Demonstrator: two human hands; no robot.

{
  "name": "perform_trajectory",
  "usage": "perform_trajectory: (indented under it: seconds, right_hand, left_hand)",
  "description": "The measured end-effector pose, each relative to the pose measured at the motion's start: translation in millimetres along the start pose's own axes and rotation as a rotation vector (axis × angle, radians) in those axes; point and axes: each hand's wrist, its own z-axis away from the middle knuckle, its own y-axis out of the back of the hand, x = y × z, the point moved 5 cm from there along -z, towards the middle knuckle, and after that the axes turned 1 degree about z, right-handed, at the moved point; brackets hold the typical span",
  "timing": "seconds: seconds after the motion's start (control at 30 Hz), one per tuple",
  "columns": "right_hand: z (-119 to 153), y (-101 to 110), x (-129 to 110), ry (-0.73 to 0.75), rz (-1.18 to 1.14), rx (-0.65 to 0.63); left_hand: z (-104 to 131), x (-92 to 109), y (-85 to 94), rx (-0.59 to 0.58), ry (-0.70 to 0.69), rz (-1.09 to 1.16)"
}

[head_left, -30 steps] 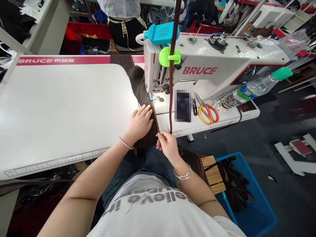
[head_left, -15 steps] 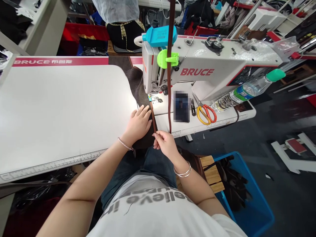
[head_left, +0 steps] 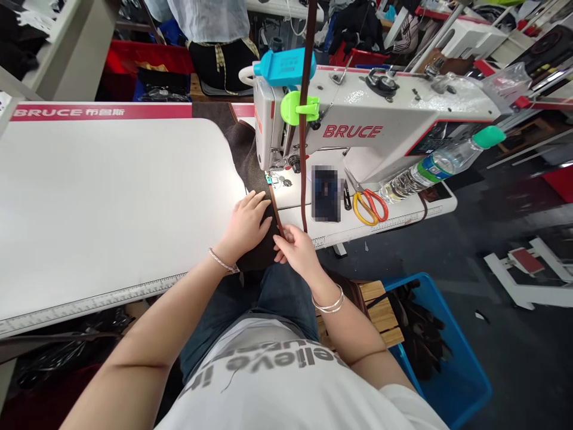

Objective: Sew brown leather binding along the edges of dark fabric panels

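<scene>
Dark brown fabric (head_left: 256, 255) runs from the edge by my lap up beneath the needle area of a white sewing machine (head_left: 353, 107). My left hand (head_left: 248, 224) lies flat on this fabric, fingers stretched toward the needle. Along the fabric's right edge goes a narrow brown binding strip (head_left: 274, 206), leading up to the presser foot. My right hand (head_left: 295, 247) pinches the strip's near part between thumb and fingers. Another length of brown strip (head_left: 304, 161) hangs down in front of the machine head, just above my right hand.
On the machine bed lie a phone (head_left: 326, 194), a small black tool (head_left: 347, 195), scissors (head_left: 370, 207) and a water bottle (head_left: 436, 170). A blue bin (head_left: 465, 358) with dark pieces stands at lower right, beside a wooden stool (head_left: 380, 313). A person (head_left: 215, 36) is across the table.
The whole view has shifted slightly left. My right hand's fingers have changed their hold on the strip, a little higher up. My left hand stays flat on the fabric.
</scene>
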Motion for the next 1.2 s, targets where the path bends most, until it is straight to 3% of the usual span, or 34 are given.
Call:
perform_trajectory:
  seconds: [0.07,0.17,0.27,0.43,0.7,1.0,1.2]
  right_hand:
    - [-14.5,0.3,-11.0,0.025,0.017,0.056]
    - [-41.8,1.8,-28.2,0.082,0.124,0.144]
    - [-67.8,5.4,-41.9,0.117,0.246,0.229]
    - [-95.4,6.5,-54.1,0.032,0.329,0.218]
    - [-108.2,1.6,-56.3,-0.102,0.22,0.146]
    - [-112.2,4.5,-50.7,-0.119,0.144,0.14]
    - [-114.7,2.4,-46.9,-0.082,0.061,0.151]
  left_hand:
    - [-4.3,-7.3,8.0,0.087,0.109,0.101]
    - [-11.6,-25.1,21.0,0.148,0.383,0.308]
    - [-18.0,-39.0,28.8,0.069,0.599,0.587]
    - [-27.6,-49.4,32.5,-0.046,0.752,0.918]
    - [-45.3,-51.0,28.2,-0.047,0.761,0.953]
    - [-64.8,-60.3,9.3,0.05,0.726,0.88]
    - [-68.3,-64.4,6.7,0.063,0.698,0.83]
